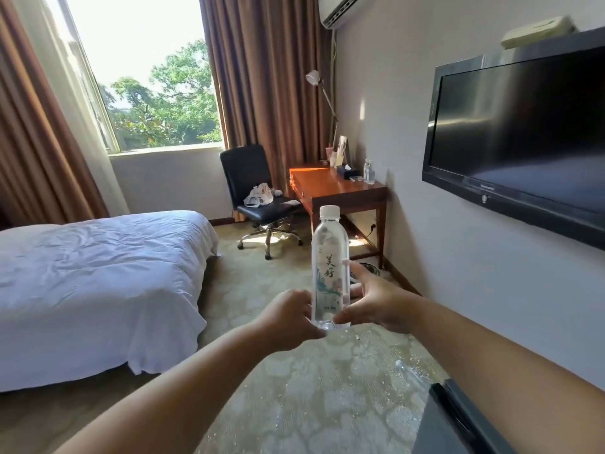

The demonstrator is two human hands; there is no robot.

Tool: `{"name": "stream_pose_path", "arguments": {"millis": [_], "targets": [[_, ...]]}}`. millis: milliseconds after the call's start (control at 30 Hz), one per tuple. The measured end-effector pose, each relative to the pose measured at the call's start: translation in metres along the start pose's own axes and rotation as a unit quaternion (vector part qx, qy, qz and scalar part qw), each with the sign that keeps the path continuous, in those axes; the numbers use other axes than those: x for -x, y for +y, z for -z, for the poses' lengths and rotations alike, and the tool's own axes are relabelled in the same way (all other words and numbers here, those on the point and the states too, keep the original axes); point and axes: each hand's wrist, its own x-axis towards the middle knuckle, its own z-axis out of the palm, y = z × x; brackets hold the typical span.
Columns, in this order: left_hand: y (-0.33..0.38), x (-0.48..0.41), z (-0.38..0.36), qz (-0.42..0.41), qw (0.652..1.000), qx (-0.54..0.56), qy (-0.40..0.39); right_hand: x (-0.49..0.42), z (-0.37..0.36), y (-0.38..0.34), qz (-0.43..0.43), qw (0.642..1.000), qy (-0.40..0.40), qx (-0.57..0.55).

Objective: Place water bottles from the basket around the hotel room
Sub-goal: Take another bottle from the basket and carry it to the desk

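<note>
While the bed [98, 273] fills the left side of the room and the wall with the television [523, 132] closes the right, a strip of carpet [311, 388] lies open between them, running toward the desk [337, 188] and the office chair [258, 191] below the window [144, 77]. The bed's near corner hangs over the carpet's left margin. A dark, straight-edged object [458, 421] juts in at the lower right; it is too blurred to identify.

Both hands meet in mid-air over this strip, holding the water bottle [329, 267] upright. The left hand [288, 319] grips its lower part from the left, fingers curled round the far side. The right hand [376, 306] pinches the base with the thumb, and its index finger reaches up along the bottle's right side.

The bottle is clear ribbed plastic with a white screw cap and a pale printed label. The bedcover is white, creased cloth. The carpet is beige with a cloud-like pattern. The desk is polished reddish wood with square legs; on it stand a second bottle [369, 172] by the wall and a dark tissue box [348, 172]. The chair is black and padded on a chrome wheeled base, with crumpled pale material on its seat. Brown curtains [262, 77] hang in folds beside the window.
</note>
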Motion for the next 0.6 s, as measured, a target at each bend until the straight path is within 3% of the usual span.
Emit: {"name": "stream_pose_path", "arguments": {"millis": [300, 600], "targets": [[-0.049, -0.096, 0.041, 0.011, 0.998, -0.054, -0.015, -0.109, 0.028, -0.004, -0.012, 1.000, 0.006, 0.012], [-0.063, -0.282, 0.062, 0.007, 0.998, -0.054, -0.016, -0.249, 0.155, -0.004, 0.019, 0.999, 0.003, 0.028]]}}
